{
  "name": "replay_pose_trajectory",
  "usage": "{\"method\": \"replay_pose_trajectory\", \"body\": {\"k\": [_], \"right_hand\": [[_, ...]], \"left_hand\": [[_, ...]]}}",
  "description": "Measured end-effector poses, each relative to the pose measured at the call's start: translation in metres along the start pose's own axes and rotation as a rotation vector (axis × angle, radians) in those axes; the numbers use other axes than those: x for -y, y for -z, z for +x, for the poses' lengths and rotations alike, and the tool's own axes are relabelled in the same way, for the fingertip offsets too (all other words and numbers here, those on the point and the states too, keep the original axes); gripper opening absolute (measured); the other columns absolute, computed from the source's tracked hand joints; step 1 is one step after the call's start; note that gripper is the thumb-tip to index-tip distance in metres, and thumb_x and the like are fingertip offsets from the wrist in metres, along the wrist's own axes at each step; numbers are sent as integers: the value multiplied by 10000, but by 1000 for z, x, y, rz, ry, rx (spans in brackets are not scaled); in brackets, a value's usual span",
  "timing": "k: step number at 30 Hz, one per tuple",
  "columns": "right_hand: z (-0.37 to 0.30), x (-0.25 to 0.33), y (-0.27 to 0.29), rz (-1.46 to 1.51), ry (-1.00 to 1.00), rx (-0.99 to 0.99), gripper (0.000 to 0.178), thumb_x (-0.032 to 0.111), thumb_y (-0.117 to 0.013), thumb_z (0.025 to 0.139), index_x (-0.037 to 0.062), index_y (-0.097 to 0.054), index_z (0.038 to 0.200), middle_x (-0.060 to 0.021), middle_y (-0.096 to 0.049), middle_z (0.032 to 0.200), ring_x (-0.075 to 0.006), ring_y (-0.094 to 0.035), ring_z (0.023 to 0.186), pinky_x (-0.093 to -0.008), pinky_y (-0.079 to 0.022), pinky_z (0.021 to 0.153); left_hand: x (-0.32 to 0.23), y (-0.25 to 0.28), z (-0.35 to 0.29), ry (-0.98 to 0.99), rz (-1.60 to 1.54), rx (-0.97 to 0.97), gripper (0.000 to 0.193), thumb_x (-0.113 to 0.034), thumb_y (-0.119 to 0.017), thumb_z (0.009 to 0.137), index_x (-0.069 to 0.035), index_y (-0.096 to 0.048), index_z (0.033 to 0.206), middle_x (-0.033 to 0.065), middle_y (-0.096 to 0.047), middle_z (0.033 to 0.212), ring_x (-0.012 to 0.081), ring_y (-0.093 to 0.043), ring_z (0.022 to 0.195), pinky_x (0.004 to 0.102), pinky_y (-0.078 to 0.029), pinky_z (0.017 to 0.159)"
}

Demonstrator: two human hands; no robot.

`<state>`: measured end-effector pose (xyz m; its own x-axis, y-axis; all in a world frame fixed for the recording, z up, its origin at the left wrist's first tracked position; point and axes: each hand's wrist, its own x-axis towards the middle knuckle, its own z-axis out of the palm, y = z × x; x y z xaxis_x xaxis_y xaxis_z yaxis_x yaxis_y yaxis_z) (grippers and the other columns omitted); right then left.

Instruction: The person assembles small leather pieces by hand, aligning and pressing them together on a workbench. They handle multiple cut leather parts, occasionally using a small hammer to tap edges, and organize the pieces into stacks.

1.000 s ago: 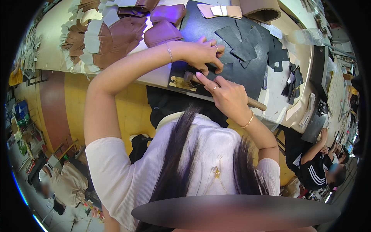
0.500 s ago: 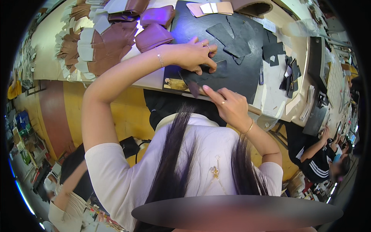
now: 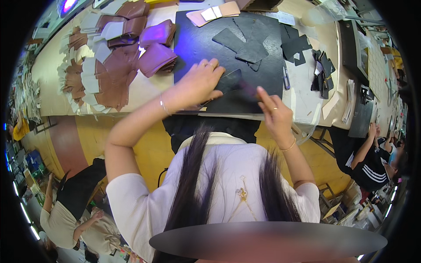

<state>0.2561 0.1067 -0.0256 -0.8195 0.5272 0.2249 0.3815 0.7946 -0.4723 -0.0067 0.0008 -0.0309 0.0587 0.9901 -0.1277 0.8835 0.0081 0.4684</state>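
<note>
My left hand (image 3: 198, 85) rests at the near left of a black cutting mat (image 3: 193, 46), thumb apart from the bent fingers. Its thumb lies at the edge of a small black leather piece (image 3: 230, 81). My right hand (image 3: 277, 115), closed with the index finger extended, grips a dark flat-bladed tool (image 3: 250, 89) just right of that piece. Motion smears the blade, and the hand hides most of its handle. Farther back on the mat lie overlapping black leather pieces (image 3: 253, 50).
Stacks of brown leather pieces (image 3: 118, 72) and folded brown leather (image 3: 157, 60) cover the left. Pale strips (image 3: 215, 13) lie at the back. Rightward are a cutter (image 3: 286, 78), black scraps (image 3: 323, 74) and a dark box (image 3: 353, 46). Other people work at both sides.
My left hand has drawn back leftward off the small black piece. My right hand has shifted right and swung the tool's blade from the mat's near edge to beside the piece.
</note>
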Motion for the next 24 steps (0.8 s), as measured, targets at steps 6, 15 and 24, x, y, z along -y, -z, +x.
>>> {"method": "replay_pose_trajectory", "body": {"k": [6,15,24], "right_hand": [[-17,-37,12,53,-344,-233,436,52,-734,856,100,-660,1283,-102,-655,968,-250,-631,811,-342,-511,720],[-11,-31,5,-92,-248,-129,367,125,-780,800,68,-700,1153,-99,-652,1018,-276,-613,929,-362,-501,831],[94,-48,-7,-134,-286,-86,288,252,-735,878,6,-686,1020,-148,-625,1039,-338,-594,983,-416,-491,833]], "left_hand": [[-29,-22,-14,307,-144,-131,517,-150,-814,748,14,-572,1174,191,-551,1053,391,-542,1037,447,-450,915],[-1,18,24,517,-696,-182,382,-264,-808,802,23,-627,978,167,-622,1010,275,-624,947,361,-498,763],[-13,-32,18,468,-2011,-537,338,-118,-601,997,10,-486,1289,166,-670,1179,228,-669,1038,393,-557,945]]}}
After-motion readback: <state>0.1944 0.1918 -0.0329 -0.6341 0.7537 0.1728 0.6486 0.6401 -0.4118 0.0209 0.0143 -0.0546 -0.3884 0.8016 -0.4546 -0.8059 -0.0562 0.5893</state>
